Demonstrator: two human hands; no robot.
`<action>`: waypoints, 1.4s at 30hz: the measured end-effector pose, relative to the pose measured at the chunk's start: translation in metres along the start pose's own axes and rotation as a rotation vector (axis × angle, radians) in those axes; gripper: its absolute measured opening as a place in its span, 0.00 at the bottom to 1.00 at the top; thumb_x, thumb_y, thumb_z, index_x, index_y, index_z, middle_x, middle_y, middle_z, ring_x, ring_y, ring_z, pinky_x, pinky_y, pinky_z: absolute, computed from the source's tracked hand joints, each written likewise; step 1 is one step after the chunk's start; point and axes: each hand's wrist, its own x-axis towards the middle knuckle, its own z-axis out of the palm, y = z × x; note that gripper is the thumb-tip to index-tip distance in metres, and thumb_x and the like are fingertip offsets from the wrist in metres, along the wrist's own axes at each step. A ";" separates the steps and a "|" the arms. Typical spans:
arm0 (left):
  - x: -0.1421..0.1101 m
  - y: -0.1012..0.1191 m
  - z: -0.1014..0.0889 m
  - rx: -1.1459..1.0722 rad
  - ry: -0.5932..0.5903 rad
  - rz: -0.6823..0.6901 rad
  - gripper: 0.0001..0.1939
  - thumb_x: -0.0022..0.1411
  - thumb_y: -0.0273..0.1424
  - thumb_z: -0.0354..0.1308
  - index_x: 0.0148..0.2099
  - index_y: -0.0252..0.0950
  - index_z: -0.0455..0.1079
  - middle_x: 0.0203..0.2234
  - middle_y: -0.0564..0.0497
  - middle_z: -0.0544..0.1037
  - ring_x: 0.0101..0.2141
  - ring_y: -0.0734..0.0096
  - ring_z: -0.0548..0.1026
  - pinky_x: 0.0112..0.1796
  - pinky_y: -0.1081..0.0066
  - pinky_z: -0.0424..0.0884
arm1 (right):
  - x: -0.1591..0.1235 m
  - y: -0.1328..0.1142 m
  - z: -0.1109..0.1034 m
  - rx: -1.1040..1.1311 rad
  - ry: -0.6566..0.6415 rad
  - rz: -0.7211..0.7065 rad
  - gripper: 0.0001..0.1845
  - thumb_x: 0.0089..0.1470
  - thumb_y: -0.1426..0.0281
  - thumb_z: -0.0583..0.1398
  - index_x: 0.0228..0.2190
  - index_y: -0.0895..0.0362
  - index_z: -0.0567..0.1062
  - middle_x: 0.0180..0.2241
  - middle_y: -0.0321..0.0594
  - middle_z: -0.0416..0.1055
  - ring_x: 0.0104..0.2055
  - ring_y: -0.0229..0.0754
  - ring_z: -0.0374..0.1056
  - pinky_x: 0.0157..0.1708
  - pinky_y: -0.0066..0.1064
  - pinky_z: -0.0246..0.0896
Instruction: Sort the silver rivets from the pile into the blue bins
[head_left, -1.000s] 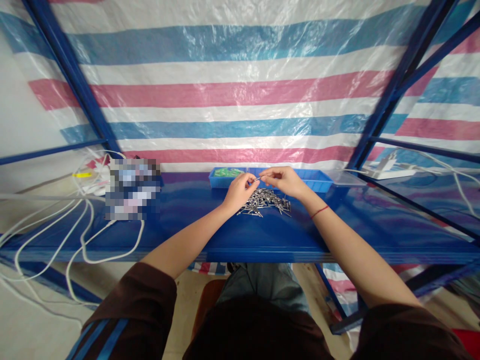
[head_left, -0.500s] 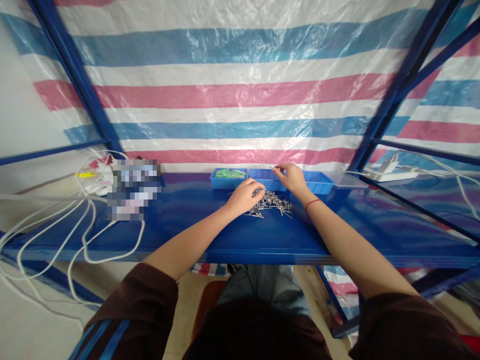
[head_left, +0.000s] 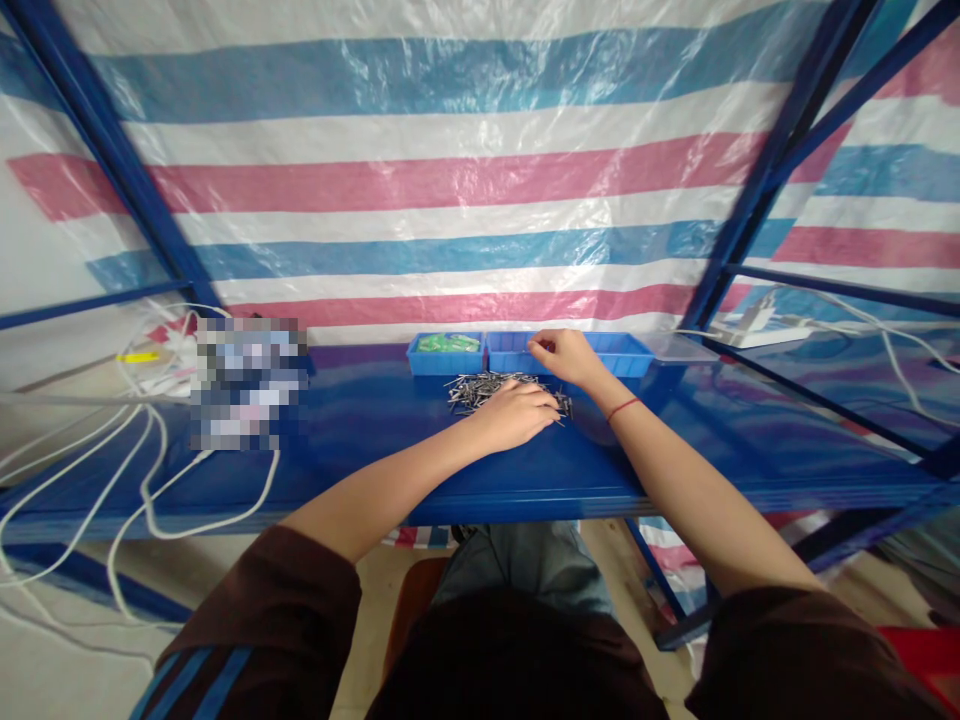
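A loose pile of thin silver pop rivets [head_left: 480, 388] lies on the blue bench top, in front of the bins. My left hand [head_left: 517, 412] lies palm down across the right part of this heap, its fingers stretched out and touching the rivets. Over the long blue bin [head_left: 626, 352] hovers my right hand [head_left: 566, 355], thumb and forefinger closed in a pinch. Whatever sits between those fingertips is too small to make out. Beside it on the left stands a smaller blue bin [head_left: 445, 366] with green-and-white packets [head_left: 450, 343] in it.
White cables [head_left: 150, 470] loop over the bench's left end, beside a blurred-out object [head_left: 251, 385]. A white power strip [head_left: 772, 328] lies at the right. Blue metal posts [head_left: 780, 170] frame the bench, with a striped plastic sheet [head_left: 450, 185] behind.
My left hand has moved right and nearer to me, from the pile's left side onto its right part. My right hand has shifted slightly, still pinched over the long bin. The view has shifted a little.
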 end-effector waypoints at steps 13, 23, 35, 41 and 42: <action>-0.008 -0.011 -0.014 0.040 -0.031 -0.055 0.10 0.66 0.32 0.51 0.39 0.37 0.73 0.37 0.48 0.74 0.42 0.64 0.70 0.43 0.65 0.60 | -0.005 -0.009 0.000 0.017 -0.087 -0.041 0.17 0.54 0.66 0.52 0.28 0.61 0.79 0.25 0.41 0.75 0.25 0.37 0.63 0.28 0.28 0.53; -0.002 -0.012 -0.012 0.049 -0.063 -0.113 0.11 0.66 0.34 0.52 0.46 0.46 0.74 0.36 0.51 0.76 0.43 0.63 0.69 0.40 0.66 0.57 | -0.007 -0.013 0.002 0.016 -0.151 -0.050 0.16 0.53 0.68 0.53 0.28 0.61 0.79 0.24 0.41 0.75 0.25 0.38 0.65 0.27 0.28 0.52; 0.003 -0.007 -0.012 0.226 -0.029 -0.075 0.10 0.67 0.28 0.50 0.37 0.35 0.72 0.34 0.47 0.75 0.40 0.63 0.70 0.39 0.65 0.58 | -0.007 -0.010 0.004 0.021 -0.170 -0.040 0.15 0.53 0.69 0.54 0.28 0.61 0.80 0.26 0.42 0.76 0.27 0.39 0.67 0.28 0.28 0.53; -0.002 -0.022 -0.009 -0.081 0.260 -0.333 0.10 0.69 0.30 0.45 0.39 0.34 0.68 0.36 0.48 0.74 0.38 0.68 0.71 0.39 0.69 0.64 | -0.002 -0.007 0.002 0.286 -0.035 0.057 0.15 0.54 0.70 0.50 0.32 0.61 0.76 0.26 0.41 0.74 0.26 0.37 0.65 0.29 0.28 0.57; -0.003 -0.026 -0.008 -0.153 0.316 -0.393 0.09 0.68 0.29 0.46 0.39 0.34 0.67 0.35 0.48 0.74 0.37 0.69 0.71 0.39 0.70 0.64 | -0.001 -0.008 0.002 0.395 -0.027 0.100 0.16 0.54 0.71 0.49 0.34 0.61 0.75 0.26 0.40 0.73 0.25 0.37 0.64 0.28 0.28 0.57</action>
